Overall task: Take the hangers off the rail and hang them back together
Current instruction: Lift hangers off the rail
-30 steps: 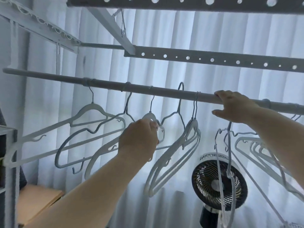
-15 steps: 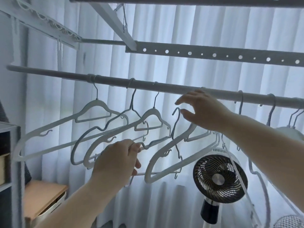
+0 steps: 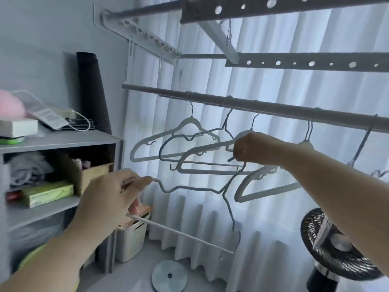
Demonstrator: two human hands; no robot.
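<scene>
- Our left hand [image 3: 111, 199] pinches one shoulder tip of the wire hanger [image 3: 197, 188], low and left of centre.
- Our right hand [image 3: 250, 148] is curled round its hook, right of centre, and the hook's tip pokes out beneath the fist.
- The hanger is off the rail [image 3: 273, 108] and tilted, its long axis running from lower left up towards the right.
- The right hand sits nearer the rail, just under it, so we judge it should lead the rehanging beside the white hangers [image 3: 269, 192].

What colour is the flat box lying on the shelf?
The box is yellow-green, with a faint pattern too blurred to read; the head view shows it.
</scene>
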